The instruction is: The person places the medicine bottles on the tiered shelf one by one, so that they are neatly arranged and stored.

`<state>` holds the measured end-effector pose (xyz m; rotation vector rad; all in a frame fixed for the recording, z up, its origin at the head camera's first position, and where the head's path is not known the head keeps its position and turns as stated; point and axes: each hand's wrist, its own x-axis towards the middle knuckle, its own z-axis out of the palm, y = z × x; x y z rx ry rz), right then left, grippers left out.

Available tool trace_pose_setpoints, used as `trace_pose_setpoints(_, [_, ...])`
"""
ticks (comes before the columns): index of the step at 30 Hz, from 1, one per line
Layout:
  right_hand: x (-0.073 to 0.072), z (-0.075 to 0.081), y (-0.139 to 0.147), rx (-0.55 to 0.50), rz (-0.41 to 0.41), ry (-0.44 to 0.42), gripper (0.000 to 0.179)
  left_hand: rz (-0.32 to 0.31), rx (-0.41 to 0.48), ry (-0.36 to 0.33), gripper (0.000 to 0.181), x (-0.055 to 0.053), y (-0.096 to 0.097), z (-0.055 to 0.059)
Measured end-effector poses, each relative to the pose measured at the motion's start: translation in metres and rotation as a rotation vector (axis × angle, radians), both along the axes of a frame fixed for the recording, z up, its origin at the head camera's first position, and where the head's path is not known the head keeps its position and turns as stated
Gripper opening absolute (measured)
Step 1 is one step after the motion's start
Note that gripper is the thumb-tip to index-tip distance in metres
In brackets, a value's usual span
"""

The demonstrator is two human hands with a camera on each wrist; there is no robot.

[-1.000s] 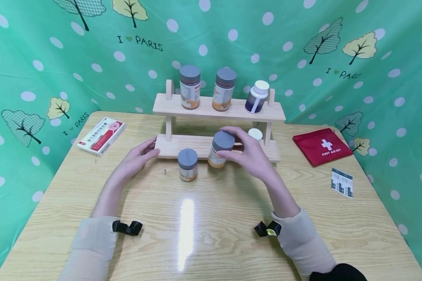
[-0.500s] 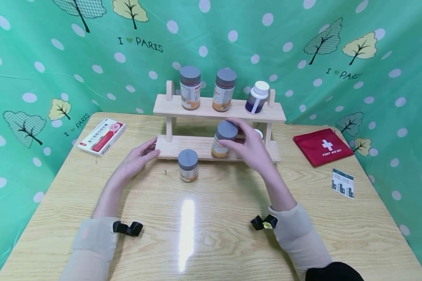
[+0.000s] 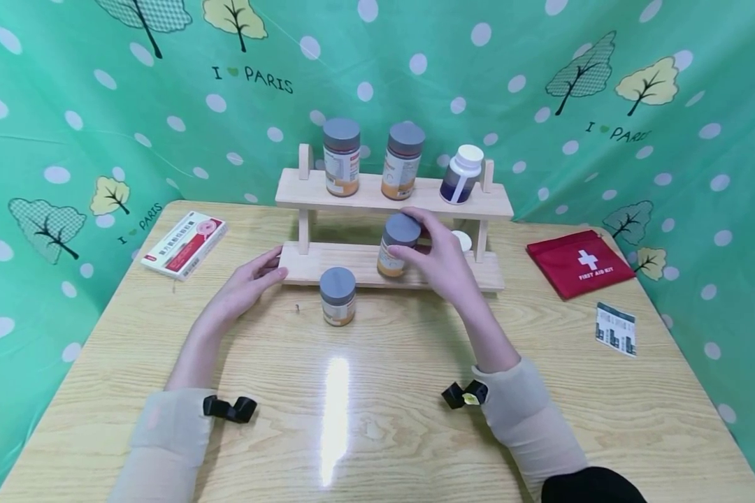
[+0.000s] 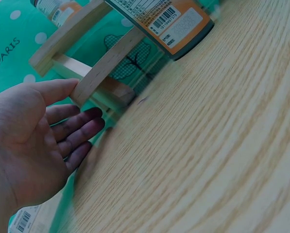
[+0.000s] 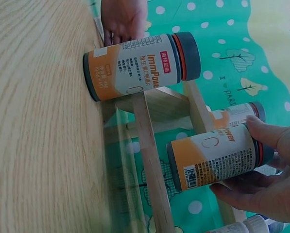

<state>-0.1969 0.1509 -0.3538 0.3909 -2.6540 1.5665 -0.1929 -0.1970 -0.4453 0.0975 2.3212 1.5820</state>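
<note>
My right hand (image 3: 443,262) grips a grey-lidded pill bottle (image 5: 210,158) near its lid, thumb on one side and fingers on the other. The bottle, with an orange and white label, is upright over the lower board of a two-tier wooden rack (image 3: 314,262); whether its base touches is unclear. At the rack's left end, my left hand (image 3: 245,283) holds the lower board's end, thumb at the front corner and fingers curled behind. A second grey-lidded bottle (image 3: 338,297) stands on the table before the rack. Behind my right hand, a white-capped bottle (image 3: 462,241) is mostly hidden.
Two grey-lidded bottles (image 3: 342,157) (image 3: 403,162) and a white-capped dark blue bottle (image 3: 461,175) occupy the upper board. A medicine box (image 3: 184,244) lies left on the table (image 3: 377,419); a red first aid pouch (image 3: 579,264) and a blister pack (image 3: 615,328) lie right.
My right hand has carried the bottle up and back from the rack's front edge to above the lower board, then slightly left. My left hand stays at the rack's end.
</note>
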Motion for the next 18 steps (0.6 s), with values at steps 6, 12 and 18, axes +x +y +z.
trace_pose_setpoints(6, [-0.0011, -0.0031, -0.0029, 0.006, 0.006, -0.005, 0.065, 0.002, -0.003, 0.002, 0.076, 0.0001, 0.0003, 0.0002])
trace_pose_setpoints(12, [-0.0003, -0.0037, -0.0045, 0.020, 0.003, -0.008, 0.064, 0.003, -0.005, 0.002, 0.076, 0.0004, 0.0002, 0.0000])
trace_pose_setpoints(18, [0.0000, -0.0052, -0.0050, 0.019, 0.001, -0.003, 0.064, -0.001, -0.009, 0.007, 0.076, 0.0004, 0.0002, 0.0001])
